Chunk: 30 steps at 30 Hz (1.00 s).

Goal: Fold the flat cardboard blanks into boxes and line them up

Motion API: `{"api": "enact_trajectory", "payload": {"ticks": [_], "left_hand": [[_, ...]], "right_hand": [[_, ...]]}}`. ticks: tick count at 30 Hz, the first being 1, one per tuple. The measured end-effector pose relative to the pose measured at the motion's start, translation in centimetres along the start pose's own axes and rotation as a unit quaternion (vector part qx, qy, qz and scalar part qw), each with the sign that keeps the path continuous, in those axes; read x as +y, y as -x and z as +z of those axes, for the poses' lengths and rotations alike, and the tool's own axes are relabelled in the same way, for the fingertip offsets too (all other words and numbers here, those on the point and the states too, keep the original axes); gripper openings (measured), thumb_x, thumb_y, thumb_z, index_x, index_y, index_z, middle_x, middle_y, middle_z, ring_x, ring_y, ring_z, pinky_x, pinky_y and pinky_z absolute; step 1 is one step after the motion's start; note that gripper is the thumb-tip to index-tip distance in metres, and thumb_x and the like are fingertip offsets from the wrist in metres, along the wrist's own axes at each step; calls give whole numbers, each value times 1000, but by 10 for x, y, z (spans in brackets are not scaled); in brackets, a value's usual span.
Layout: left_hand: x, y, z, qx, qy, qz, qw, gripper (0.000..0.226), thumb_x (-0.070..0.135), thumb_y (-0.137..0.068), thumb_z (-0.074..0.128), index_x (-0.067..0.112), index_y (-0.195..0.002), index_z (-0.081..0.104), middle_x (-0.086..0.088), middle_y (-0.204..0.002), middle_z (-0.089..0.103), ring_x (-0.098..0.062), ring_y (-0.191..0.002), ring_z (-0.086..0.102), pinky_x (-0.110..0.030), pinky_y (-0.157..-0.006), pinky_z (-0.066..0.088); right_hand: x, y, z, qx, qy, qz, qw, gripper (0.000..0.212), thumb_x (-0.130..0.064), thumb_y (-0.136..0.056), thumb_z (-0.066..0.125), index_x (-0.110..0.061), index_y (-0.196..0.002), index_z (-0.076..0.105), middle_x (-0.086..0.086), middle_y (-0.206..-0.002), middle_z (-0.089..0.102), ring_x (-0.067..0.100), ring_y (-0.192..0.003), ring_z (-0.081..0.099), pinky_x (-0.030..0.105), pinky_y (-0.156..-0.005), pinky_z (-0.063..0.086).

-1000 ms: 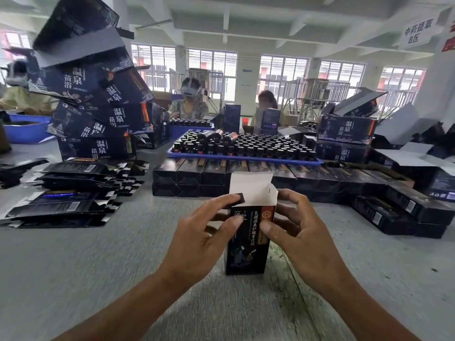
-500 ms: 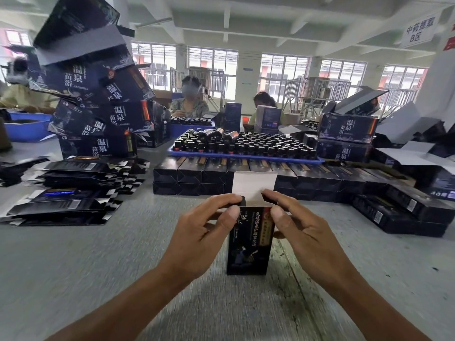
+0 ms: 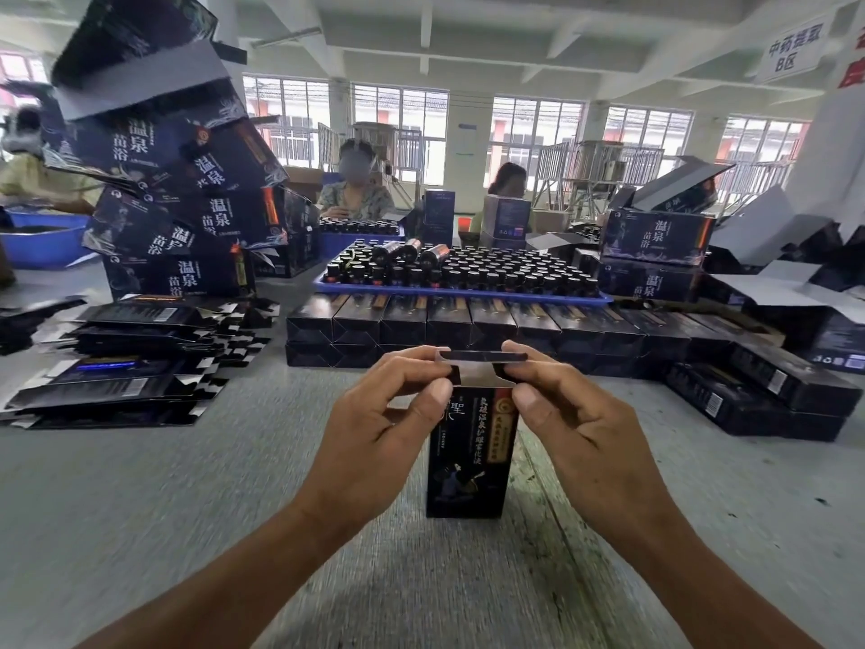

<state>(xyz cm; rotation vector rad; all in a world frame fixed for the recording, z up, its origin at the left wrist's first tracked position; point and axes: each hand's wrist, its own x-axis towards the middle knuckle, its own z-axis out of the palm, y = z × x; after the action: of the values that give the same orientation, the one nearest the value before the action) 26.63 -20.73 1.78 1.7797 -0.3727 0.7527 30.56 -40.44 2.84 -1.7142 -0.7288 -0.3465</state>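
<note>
One upright box (image 3: 470, 454) stands between two hands, the left hand (image 3: 374, 437) and right hand (image 3: 575, 428); one blue tray (image 3: 461, 292) holds many bottles (image 3: 468, 269).

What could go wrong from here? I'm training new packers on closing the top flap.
1. Both hands, left hand and right hand, pinch the top flap of the upright box; nothing steadies its body, so pressing down could tip it or make it slide on the table.
2. The flap's tuck edge is bent but not yet inside; pushed off-line, it may crease.
</note>
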Motion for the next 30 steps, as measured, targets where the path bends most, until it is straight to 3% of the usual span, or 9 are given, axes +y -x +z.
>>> {"api": "enact_trajectory", "payload": {"ticks": [5, 8, 11, 18, 23, 27, 30], "left_hand": [[-2, 0, 0, 0, -6, -2, 1000, 24, 34, -95, 55, 20, -107, 70, 14, -122, 64, -10, -117, 62, -16, -80, 54], [-4, 0, 0, 1, -9, -2, 1000, 25, 36, -95, 55, 21, -107, 70, 17, -123, 63, -11, -118, 61, -23, -82, 58], [-4, 1, 0, 1, -12, -6, 1000, 27, 39, -94, 54, 22, -109, 69, 15, -123, 64, -13, -117, 62, -30, -83, 60], [0, 0, 1, 15, -10, -26, 999, 36, 46, -103, 48, 20, -115, 71, 8, -113, 71, -15, -109, 67, -39, -84, 60], [2, 0, 4, 47, 5, -39, 998, 32, 46, -92, 56, 25, -112, 69, 9, -104, 74, -12, -100, 71, -36, -80, 62], [5, 1, 3, 35, 5, -23, 999, 34, 48, -92, 54, 46, -125, 57, 16, -118, 69, -6, -108, 68, -27, -79, 60], [5, 2, 4, 28, -38, 10, 999, 37, 42, -96, 50, 37, -130, 62, 17, -119, 67, -6, -113, 65, -30, -84, 60]], "right_hand": [[0, -1, 1, 18, -8, 1, 1000, 26, -21, -97, 62, -45, -102, 57, -28, -122, 66, -2, -114, 63, 17, -88, 55], [-3, 0, 1, 23, -37, 7, 999, 17, -39, -92, 62, -47, -106, 58, -27, -121, 66, -2, -112, 64, 10, -84, 52], [-5, 0, 1, 36, -11, -3, 999, 26, -51, -90, 54, -45, -114, 62, -27, -117, 67, -3, -110, 64, 11, -86, 52], [-4, 1, 2, 52, 4, -4, 999, 29, -45, -90, 54, -38, -116, 66, -25, -116, 69, 1, -108, 66, 25, -84, 59], [-2, 1, 2, 51, 6, -6, 999, 20, -32, -96, 57, -38, -112, 66, -25, -118, 68, 1, -110, 66, 26, -85, 59], [-2, 1, 1, 51, 3, -7, 999, 19, -24, -98, 58, -36, -110, 67, -25, -118, 68, 0, -109, 66, 23, -89, 58], [-3, 2, 1, 53, 10, -10, 999, 21, -23, -98, 58, -34, -113, 67, -24, -116, 69, 0, -109, 66, 23, -88, 58]]}}
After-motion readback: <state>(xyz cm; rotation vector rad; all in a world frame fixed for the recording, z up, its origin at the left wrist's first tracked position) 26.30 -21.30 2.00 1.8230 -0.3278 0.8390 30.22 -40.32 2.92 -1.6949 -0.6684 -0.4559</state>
